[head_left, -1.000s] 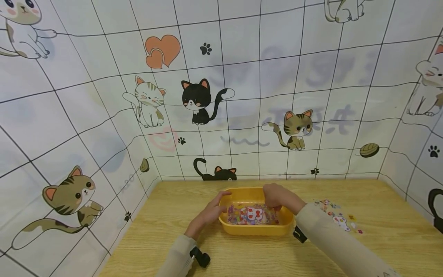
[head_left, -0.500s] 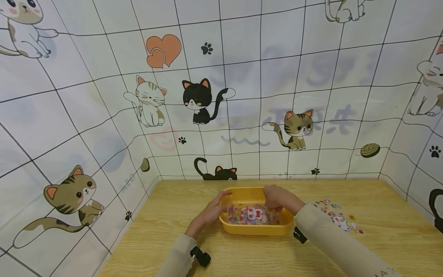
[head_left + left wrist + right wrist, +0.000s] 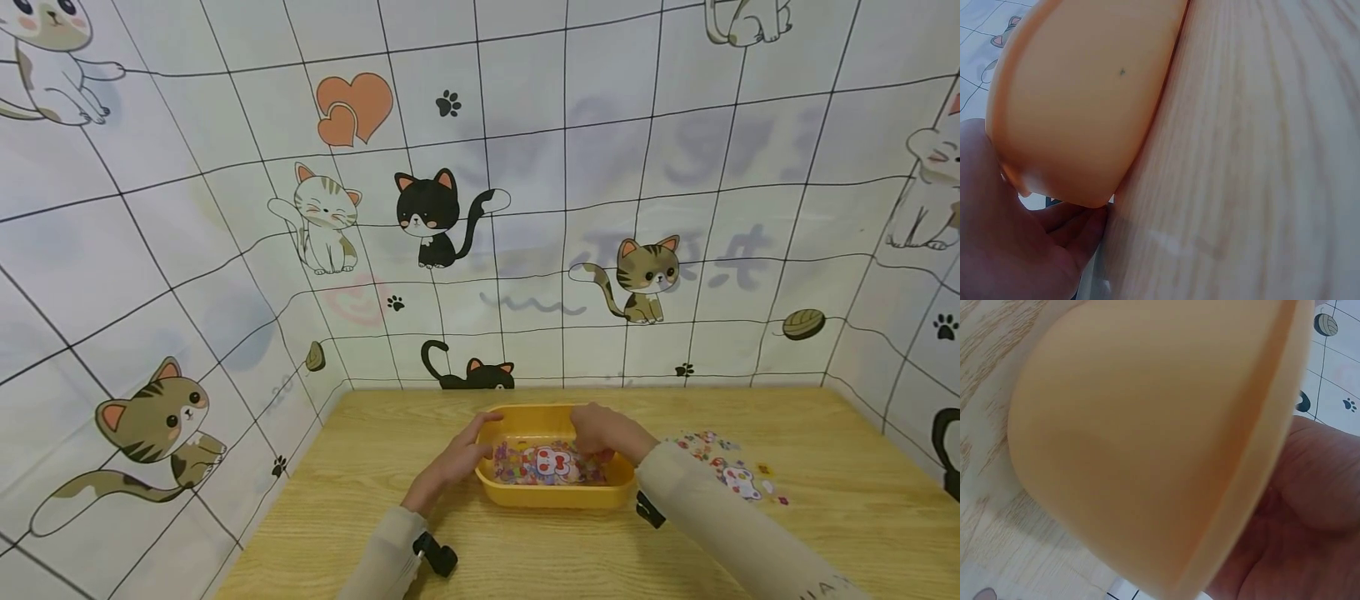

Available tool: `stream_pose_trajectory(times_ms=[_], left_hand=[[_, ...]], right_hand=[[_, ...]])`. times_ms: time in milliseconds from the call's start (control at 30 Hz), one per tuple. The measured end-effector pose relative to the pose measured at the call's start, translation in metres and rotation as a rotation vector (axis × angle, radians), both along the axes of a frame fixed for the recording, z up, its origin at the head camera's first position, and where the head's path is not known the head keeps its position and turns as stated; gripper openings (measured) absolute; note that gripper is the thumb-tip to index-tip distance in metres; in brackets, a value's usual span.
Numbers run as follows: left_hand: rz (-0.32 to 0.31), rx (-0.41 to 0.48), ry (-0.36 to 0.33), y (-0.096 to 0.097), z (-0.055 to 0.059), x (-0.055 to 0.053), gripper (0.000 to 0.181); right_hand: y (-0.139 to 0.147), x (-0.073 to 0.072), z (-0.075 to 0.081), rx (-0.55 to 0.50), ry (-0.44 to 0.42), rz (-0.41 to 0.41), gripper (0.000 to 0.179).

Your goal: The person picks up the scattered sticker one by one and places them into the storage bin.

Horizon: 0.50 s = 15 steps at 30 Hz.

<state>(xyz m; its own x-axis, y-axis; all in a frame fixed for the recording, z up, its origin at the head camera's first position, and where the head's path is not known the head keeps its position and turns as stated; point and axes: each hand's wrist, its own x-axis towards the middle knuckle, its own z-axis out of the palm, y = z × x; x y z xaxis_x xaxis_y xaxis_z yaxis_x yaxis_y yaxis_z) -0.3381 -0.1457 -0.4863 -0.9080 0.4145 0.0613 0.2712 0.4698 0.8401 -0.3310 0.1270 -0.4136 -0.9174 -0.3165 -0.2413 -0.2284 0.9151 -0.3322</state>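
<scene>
We see a tub (image 3: 555, 498) of smooth plastic, its outer wall satin rather than glossy in both wrist views, and inside it a print (image 3: 553, 463) on thin film or paper, we cannot tell which. The table (image 3: 555, 558) shows streaked wood grain beneath a smooth finish with a faint sheen. Behind it we note a wall covering (image 3: 525, 250) of thin, softly rippled sheeting, cloth or plastic, while the sleeves (image 3: 720, 525) look like matt cloth and the wrist mount (image 3: 435, 555) like hard plastic.
</scene>
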Motion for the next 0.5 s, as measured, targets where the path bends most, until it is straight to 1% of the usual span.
stream_pose_trajectory(times_ms=[100,200,333,500], left_hand=[[0.000,0.001,0.006,-0.0001,0.0006,0.0004,0.060],[0.002,0.003,0.008,-0.0001,0.0006,0.0007,0.060],[0.009,-0.001,0.008,0.0001,0.0001,0.0010,0.059],[0.007,0.000,0.011,0.0009,0.0006,0.0007,0.059]], right_hand=[[-0.0017,-0.0005,0.0009,0.012,-0.016,0.003,0.014],[-0.0031,-0.0026,0.0004,0.042,-0.015,0.010,0.011],[-0.0048,-0.0059,-0.0020,0.063,-0.021,-0.007,0.005],[-0.0060,-0.0091,-0.0032,0.080,-0.043,-0.023,0.004]])
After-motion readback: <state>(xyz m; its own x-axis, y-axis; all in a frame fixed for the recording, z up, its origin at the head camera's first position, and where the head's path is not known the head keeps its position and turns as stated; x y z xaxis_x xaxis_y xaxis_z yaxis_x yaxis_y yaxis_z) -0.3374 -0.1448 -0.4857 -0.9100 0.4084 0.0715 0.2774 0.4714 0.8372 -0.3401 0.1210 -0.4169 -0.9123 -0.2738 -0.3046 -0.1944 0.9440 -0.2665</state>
